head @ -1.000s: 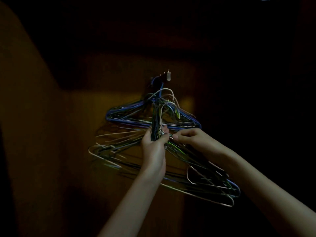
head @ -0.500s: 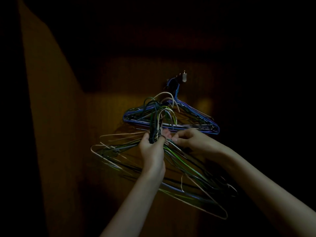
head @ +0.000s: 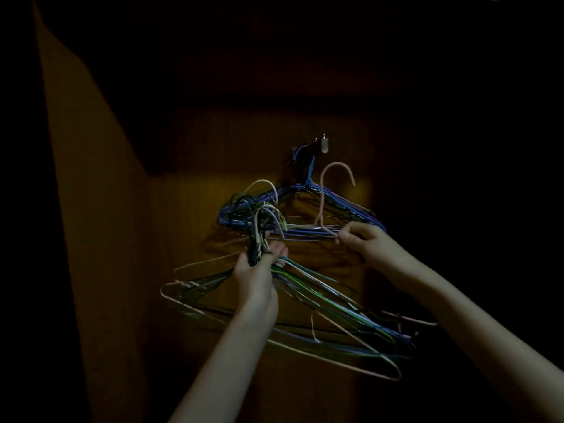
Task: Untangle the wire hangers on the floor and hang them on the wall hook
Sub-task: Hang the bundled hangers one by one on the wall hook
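In dim light, the left hand (head: 258, 270) grips the necks of a hanger bundle (head: 305, 306) below the wall hook (head: 324, 145), where blue hangers (head: 335, 209) already hang; the right hand (head: 363, 239) pinches one pink hanger (head: 320, 203) just freed; next, probably, lifting its crook onto the hook.

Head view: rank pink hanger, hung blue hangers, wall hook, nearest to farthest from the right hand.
From the right hand:
1. pink hanger: pinched in that hand, its hook pointing up.
2. blue hangers: just behind and above the hand, hanging on the wall.
3. wall hook: farthest, up on the wall above them.
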### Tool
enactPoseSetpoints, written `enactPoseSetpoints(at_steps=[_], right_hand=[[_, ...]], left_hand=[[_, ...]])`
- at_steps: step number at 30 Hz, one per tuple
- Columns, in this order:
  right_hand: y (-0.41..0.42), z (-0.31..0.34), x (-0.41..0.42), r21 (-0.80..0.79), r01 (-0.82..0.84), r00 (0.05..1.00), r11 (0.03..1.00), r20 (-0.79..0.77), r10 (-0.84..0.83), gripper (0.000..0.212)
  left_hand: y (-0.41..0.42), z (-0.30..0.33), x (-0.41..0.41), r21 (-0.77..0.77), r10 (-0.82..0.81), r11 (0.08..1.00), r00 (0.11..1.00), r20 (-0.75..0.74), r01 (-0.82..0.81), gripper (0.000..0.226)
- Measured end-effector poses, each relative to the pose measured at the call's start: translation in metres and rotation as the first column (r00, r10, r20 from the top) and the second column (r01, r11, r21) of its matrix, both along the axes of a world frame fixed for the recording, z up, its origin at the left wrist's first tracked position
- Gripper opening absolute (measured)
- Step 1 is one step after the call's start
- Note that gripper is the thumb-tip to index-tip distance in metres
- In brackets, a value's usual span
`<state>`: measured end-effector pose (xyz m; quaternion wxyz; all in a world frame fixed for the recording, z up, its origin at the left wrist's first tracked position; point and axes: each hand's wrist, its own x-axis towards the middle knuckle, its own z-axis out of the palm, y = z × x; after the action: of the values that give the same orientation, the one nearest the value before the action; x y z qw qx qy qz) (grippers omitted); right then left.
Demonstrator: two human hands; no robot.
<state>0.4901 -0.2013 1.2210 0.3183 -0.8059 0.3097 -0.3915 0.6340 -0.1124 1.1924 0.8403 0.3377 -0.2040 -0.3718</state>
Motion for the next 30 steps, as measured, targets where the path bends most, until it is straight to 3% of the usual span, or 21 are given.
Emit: enactPoseSetpoints(at_steps=[3, 6, 14, 24, 26, 30], right_hand=[[0.003, -0.012, -0.001, 0.041, -0.006, 1.000, 0.999, -0.003, 0.006, 0.022], [0.007, -0.014, -0.002, 0.060, -0.026, 1.000, 0.998, -0.003, 0.026, 0.015], [0.014, -0.004, 0.000, 0.093, -0.157, 0.987, 0.983, 0.043, 0.154, 0.013], [0.020, -0.012, -0.013, 0.441, -0.160, 0.954, 0.883, 0.298, 0.024, 0.023], [0.026, -0.018, -0.012, 0.404, -0.081, 0.971, 0.911, 0.238, -0.020, 0.024], [0.036, -0.035, -0.009, 0.187, 0.158, 0.986, 0.970, 0.019, -0.165, 0.018]], left_hand=[[-0.002, 0.002, -0.004, 0.010, -0.052, 0.999, 0.997, -0.057, 0.053, 0.046], [-0.003, -0.001, -0.014, 0.015, -0.083, 0.996, 0.992, -0.095, 0.084, 0.057], [0.008, -0.003, -0.034, 0.048, -0.168, 0.985, 0.985, 0.034, 0.166, 0.027], [0.041, 0.000, -0.021, -0.024, -0.121, 0.992, 0.989, 0.090, 0.123, 0.022], [0.049, -0.001, -0.019, -0.043, -0.115, 0.992, 0.989, 0.095, 0.120, 0.021], [0.068, -0.005, -0.016, -0.031, -0.122, 0.992, 0.988, 0.094, 0.126, 0.029]])
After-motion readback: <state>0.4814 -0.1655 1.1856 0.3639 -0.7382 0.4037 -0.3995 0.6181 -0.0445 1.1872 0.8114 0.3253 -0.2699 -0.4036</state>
